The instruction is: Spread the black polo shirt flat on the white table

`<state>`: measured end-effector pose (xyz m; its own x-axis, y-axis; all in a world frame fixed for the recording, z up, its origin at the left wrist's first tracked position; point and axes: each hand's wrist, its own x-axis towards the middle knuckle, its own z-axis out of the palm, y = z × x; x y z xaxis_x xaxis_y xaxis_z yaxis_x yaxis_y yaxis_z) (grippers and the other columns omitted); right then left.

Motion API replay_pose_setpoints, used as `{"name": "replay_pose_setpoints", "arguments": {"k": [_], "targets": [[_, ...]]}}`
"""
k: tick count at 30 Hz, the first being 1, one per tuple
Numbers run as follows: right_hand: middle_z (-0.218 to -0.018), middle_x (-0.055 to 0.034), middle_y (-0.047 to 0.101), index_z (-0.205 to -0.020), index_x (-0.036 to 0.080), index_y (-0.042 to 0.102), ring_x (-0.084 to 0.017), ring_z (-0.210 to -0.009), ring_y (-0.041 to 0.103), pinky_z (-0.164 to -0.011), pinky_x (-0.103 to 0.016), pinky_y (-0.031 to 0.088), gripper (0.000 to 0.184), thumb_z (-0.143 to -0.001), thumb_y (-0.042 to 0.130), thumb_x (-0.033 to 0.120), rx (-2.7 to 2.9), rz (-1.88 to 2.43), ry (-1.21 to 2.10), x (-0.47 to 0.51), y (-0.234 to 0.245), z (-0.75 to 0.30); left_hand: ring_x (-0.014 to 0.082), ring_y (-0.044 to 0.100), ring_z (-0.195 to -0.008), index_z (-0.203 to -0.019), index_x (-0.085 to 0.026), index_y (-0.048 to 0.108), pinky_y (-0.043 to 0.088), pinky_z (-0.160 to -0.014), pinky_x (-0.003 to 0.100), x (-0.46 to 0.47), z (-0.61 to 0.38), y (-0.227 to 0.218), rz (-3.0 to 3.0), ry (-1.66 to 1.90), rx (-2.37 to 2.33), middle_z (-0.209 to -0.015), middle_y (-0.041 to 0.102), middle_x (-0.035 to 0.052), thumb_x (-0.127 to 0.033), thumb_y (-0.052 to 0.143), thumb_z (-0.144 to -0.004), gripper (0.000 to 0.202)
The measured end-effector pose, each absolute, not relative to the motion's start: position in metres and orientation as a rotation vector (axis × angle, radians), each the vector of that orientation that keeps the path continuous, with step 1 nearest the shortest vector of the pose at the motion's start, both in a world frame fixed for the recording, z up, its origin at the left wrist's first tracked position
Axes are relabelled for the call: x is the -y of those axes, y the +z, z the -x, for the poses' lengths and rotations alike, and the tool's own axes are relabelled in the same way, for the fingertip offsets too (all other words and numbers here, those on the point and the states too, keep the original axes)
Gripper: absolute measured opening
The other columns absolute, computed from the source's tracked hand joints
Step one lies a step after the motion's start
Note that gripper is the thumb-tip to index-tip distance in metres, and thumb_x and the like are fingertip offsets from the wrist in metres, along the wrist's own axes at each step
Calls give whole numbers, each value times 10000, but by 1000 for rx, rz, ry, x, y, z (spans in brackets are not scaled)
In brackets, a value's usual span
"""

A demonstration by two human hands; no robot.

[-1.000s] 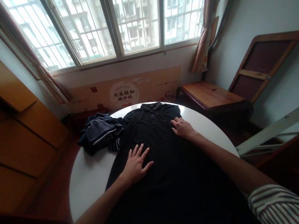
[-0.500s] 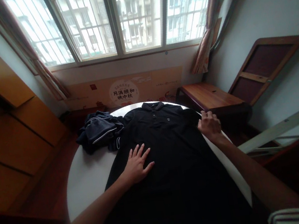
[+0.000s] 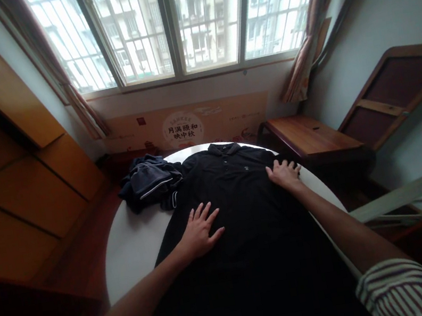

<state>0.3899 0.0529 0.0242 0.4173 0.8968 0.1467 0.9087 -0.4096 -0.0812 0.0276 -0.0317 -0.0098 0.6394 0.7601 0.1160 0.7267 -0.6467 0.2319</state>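
Observation:
A black polo shirt (image 3: 247,227) is spread out front side up, its collar toward the window and its hem toward me. It lies on a round white table (image 3: 130,257). My left hand (image 3: 200,232) rests flat on the shirt's left half, fingers spread and holding nothing. Over at the right sleeve, my right hand (image 3: 284,174) lies palm down with its fingers apart on the cloth. The dark end of that sleeve shows just beyond the fingers.
A heap of dark blue clothing (image 3: 150,179) with white piping sits at the table's far left, touching the shirt's left sleeve. Past the table's right edge stands a wooden cabinet (image 3: 308,133). Wooden cupboards (image 3: 19,201) line the left side.
My right hand has gone from curled fingers at the sleeve's edge to lying spread on it, a little inward. My left hand stays on the shirt. The whole view has shifted slightly.

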Motion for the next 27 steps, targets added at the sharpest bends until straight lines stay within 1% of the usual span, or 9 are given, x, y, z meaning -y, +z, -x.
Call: {"name": "replay_pose_setpoints", "arguments": {"k": [3,6,8,10,15,18,22,25,27], "targets": [[-1507,-273,376,-1408,48,467,-421,-1419,278,-1111,-647,192,544,-992,383,388,1839,2331,-237,-53,21,-378,335,241,-1483,-1516,-275,387,232,-1176,581,34,-29,-9,-2704,337,-1254,-1608,300,100,-634,372,-963,659],[-1559,-160,370,-1483,187,422,-356,-1420,319,-1118,-588,274,546,-1003,348,437,2107,2156,19,-60,12,-353,343,346,-1425,-1468,-227,468,305,-1148,537,27,-34,-3,-2735,371,-1262,-1541,411,131,-567,399,-973,604],[-1590,-111,335,-1508,277,396,-374,-1431,307,-1106,-622,282,562,-1004,315,512,2159,2140,124,-69,6,-339,329,440,-1348,-1422,-183,521,364,-1113,487,13,-41,4,-2739,366,-1253,-1467,497,150,-504,398,-984,557],[-1623,-94,266,-1531,327,350,-402,-1463,231,-1105,-687,219,575,-1007,265,547,2147,2165,154,-80,2,-332,312,483,-1298,-1392,-148,543,385,-1091,450,-11,-49,13,-2726,352,-1302,-1421,534,161,-444,389,-992,521],[-1658,-53,155,-1551,390,266,-379,-1501,112,-1110,-732,111,557,-1018,210,545,2147,2215,254,-102,3,-337,324,430,-1322,-1345,-100,551,316,-1109,445,-99,-52,42,-2598,304,-1787,-1439,485,200,-278,395,-980,435],[-1660,-34,151,-1551,402,257,-367,-1505,105,-1111,-733,106,555,-1017,206,548,2150,2223,236,-105,3,-341,354,465,-1264,-1300,-24,551,359,-1048,437,-149,-35,57,-2482,237,-1972,-1335,528,267,-203,437,-934,423],[-1657,-30,164,-1551,400,258,-364,-1503,116,-1117,-724,117,561,-1013,211,553,2133,2219,207,-104,0,-340,366,499,-1208,-1253,-65,600,392,-1002,421,-185,-13,64,-2423,59,-2023,-1299,546,247,-369,631,-837,516],[-1654,-31,180,-1548,393,274,-369,-1500,127,-1116,-725,121,560,-1013,218,549,2124,2205,196,-103,-2,-340,414,383,-1299,-1188,-106,652,321,-1052,498,-190,-9,59,-2528,-21,-1982,-1418,452,240,-528,675,-779,588],[-1651,-32,188,-1546,388,284,-368,-1499,131,-1117,-723,118,560,-1014,217,548,2118,2201,190,-103,-2,-339,433,307,-1337,-1112,-99,687,242,-1077,554,-188,-13,54,-2633,-64,-1915,-1438,434,247,-593,623,-803,586]]}}
